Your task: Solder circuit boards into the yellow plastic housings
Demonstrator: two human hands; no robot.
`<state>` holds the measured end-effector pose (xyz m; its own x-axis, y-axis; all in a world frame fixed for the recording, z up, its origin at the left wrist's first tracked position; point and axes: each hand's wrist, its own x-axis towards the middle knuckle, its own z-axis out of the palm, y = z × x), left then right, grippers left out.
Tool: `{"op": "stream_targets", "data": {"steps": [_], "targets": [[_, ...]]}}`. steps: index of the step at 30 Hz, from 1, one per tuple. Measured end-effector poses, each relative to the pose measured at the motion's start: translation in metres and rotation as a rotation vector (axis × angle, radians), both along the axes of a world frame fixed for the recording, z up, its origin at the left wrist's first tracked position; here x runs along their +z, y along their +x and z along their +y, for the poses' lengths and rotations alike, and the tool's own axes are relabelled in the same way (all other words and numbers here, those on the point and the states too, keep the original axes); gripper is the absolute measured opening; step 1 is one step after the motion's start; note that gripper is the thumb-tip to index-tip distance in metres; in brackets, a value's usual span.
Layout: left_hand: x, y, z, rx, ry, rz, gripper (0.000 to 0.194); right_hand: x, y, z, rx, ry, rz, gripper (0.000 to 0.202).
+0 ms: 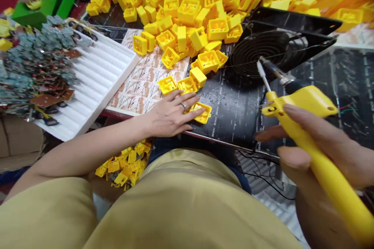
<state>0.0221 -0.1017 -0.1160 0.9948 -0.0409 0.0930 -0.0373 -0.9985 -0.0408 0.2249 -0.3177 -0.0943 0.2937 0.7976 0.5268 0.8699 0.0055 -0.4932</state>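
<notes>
My left hand [173, 114] lies palm down at the table's front edge, fingers spread, with a ring on one finger. Its fingers touch or cover parts of small yellow housings; one housing [201, 113] shows beyond the fingertips and another [187, 85] just above them. At the right, my right hand [309, 144] is wrapped round a long yellow tool [304, 140] with a metal tip pointing up and left. Behind it is a yellow and black piece [312, 99] with a metal rod; whether it is joined to the tool is unclear. Both tips overlap a black fan [263, 52].
Many yellow housings [188, 9] are heaped along the back. On the left, a white foam tray [102, 70] carries wired circuit boards [43, 62]. Green boxes [41, 2] stand at the back left. More yellow pieces [128, 165] lie below the table edge, near hanging black cables [269, 179].
</notes>
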Motion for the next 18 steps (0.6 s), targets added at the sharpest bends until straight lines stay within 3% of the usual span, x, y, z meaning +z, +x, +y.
{"op": "stream_targets", "data": {"steps": [4,7,10,14,16,18], "targets": [[-0.027,-0.020,-0.006,-0.026,0.087,-0.192,0.039,-0.008,0.006,0.038,0.177,0.102,-0.274,0.020],[-0.031,-0.045,0.000,-0.001,-0.018,-0.350,0.041,-0.014,0.010,0.075,0.272,0.100,-0.357,0.027],[-0.011,-0.087,0.011,0.071,-0.175,-0.331,0.040,-0.017,0.013,0.111,0.383,0.038,-0.463,0.037],[0.037,-0.139,0.020,0.272,-0.312,0.120,0.038,-0.024,0.018,0.147,0.514,0.012,-0.581,0.039],[0.053,-0.139,0.019,0.356,-0.342,0.190,0.035,-0.029,0.017,0.159,0.565,-0.008,-0.651,0.041],[0.053,-0.115,0.020,0.459,-0.395,0.044,0.038,-0.034,0.013,0.169,0.573,-0.012,-0.719,0.038]]}}
